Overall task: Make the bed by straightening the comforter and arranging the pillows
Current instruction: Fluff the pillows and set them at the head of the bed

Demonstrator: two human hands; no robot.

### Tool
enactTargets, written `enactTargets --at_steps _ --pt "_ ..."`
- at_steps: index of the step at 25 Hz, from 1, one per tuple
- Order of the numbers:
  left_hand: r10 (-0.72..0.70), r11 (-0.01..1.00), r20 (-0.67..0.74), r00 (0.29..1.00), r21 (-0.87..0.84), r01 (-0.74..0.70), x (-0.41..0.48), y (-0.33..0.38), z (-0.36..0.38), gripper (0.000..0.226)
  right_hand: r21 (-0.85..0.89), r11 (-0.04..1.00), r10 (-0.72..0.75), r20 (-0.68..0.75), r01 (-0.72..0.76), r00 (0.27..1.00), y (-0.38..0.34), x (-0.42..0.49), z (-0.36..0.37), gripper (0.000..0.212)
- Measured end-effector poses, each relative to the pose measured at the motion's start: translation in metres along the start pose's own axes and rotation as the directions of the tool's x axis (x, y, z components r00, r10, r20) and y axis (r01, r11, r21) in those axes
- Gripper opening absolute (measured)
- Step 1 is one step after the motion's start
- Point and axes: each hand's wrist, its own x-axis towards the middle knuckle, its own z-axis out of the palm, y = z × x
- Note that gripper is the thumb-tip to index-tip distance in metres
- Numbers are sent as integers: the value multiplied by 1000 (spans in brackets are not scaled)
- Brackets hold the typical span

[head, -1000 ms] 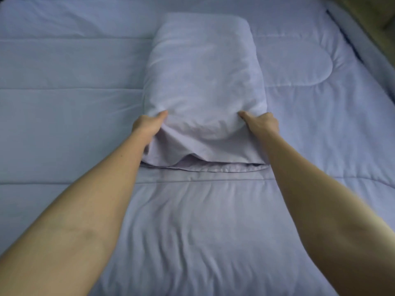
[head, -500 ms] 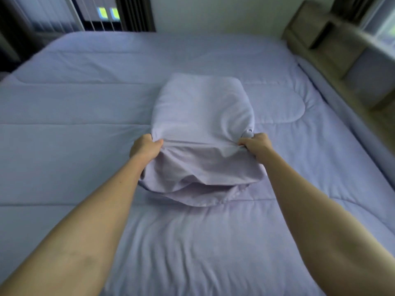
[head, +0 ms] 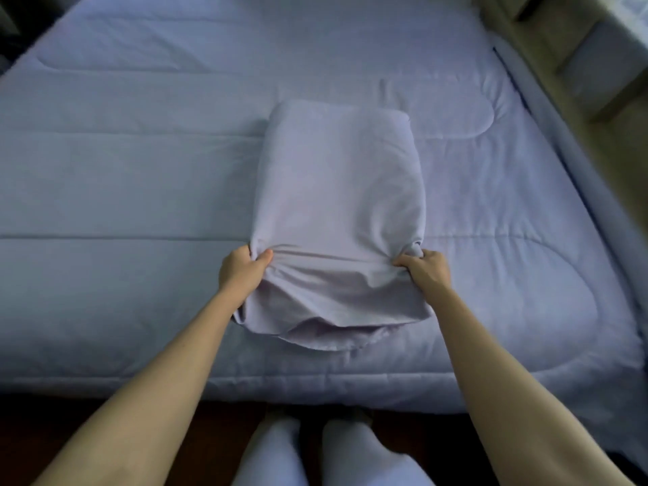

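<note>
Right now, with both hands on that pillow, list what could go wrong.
1. The left hand and right hand pinch only loose pillowcase fabric, so the pillow may slide inside its case instead of moving.
2. Dragging it could wrinkle the smooth comforter.
3. The open case end lies near the bed edge; the pillow might slip off.

The bed (head: 526, 366) is covered edge to edge by a lavender quilted comforter (head: 122, 191), lying flat with stitched seams running across. A pillow (head: 338, 191) in a matching case lies directly on it, stretching away beyond the fingers (head: 261, 258), its loose open end sagging on their near side.
</note>
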Motion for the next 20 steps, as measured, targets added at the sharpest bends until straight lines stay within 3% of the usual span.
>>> enactTargets --at_steps 6,10,13,15,17,20 --pt "20 997 20 1000 76 -22 -41 -34 15 34 63 998 26 78 -31 997 47 -22 -5 27" --pt "-30 997 -164 986 66 41 -41 -42 23 28 74 997 -5 75 0 997 54 -13 -8 21" --pt "-51 995 -314 948 65 76 -46 -42 28 34 -9 999 33 78 -33 996 62 -14 -15 49" --pt "37 995 -416 908 95 3 -39 -29 34 42 -67 997 -36 -86 30 996 55 -8 -16 61" --pt "163 986 -453 876 98 -133 -24 0 38 40 -195 973 -174 -257 125 951 31 5 -9 56" --pt "357 929 -345 868 34 -368 -3 45 55 31 -242 914 -380 -224 326 898 -14 16 20 38"
